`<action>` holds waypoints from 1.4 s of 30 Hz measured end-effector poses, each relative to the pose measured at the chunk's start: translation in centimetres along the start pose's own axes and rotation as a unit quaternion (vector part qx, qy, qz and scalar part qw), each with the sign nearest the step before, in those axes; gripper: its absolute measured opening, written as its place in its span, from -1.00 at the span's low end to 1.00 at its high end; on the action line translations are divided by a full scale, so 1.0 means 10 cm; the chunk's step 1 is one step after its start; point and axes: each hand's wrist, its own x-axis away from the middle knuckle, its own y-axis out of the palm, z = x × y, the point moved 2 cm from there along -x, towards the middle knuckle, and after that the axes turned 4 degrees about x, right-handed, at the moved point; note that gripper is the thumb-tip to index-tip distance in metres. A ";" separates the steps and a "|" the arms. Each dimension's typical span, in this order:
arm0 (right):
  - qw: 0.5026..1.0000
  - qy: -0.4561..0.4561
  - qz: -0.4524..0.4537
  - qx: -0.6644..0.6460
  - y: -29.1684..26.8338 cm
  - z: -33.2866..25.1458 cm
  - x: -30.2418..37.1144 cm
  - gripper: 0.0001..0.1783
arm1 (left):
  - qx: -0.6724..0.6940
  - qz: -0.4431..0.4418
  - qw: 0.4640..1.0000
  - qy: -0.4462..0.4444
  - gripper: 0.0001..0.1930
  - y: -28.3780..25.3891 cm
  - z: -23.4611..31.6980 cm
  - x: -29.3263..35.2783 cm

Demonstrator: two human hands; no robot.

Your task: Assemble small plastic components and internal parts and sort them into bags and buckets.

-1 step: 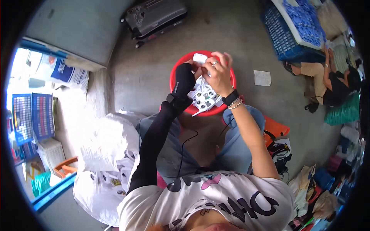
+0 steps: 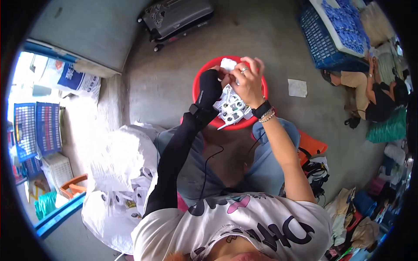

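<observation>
And here we are, looking down over one red basin [image 2: 195,85] set on the floor [image 2: 261,35] between the knees, with two hands working close together above it. The left hand [image 2: 211,85], in its black sleeve, leans in with fingertips bunched; the right hand [image 2: 247,85], wearing a ring, curls in to meet it, some of its fingers lifted and spread. Is either grip clamped on something? We cannot tell, because the knuckles hide the contact.

Just beyond the fingertips, at the far side of the basin, we spot one white piece [image 2: 228,64]. It shows as a short block; which end is its front, and how its long axis runs, we can't make out. Nearer us in the basin sits a heap of white parts [image 2: 231,108] with dark round openings, overlapping too much for a count. One slim white rod [image 2: 224,127] juts from that heap, its long axis slanting down and left toward the near rim.

To our left, one big plastic bag [image 2: 119,158] holds more white pieces [image 2: 117,201], several visible. Over on the right, one blue basket [image 2: 311,35] brims with blue items [image 2: 342,24], a co-worker [image 2: 379,106] beside it. One grey suitcase [image 2: 183,19] lies beyond.
</observation>
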 end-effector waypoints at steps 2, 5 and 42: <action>1.000 0.014 0.011 -0.012 0.02 -0.06 -0.02 -0.83 | 0.032 0.003 0.999 -0.026 -0.87 -0.03 -0.05 -0.01; 0.986 0.100 0.059 -0.118 0.13 -0.04 0.03 -0.87 | 0.094 -0.012 0.993 -0.066 -0.87 -0.12 -0.16 0.01; 0.999 -0.036 -0.017 -0.006 0.10 -0.07 -0.02 -0.86 | 0.017 0.003 0.999 -0.035 -0.90 -0.14 -0.02 0.05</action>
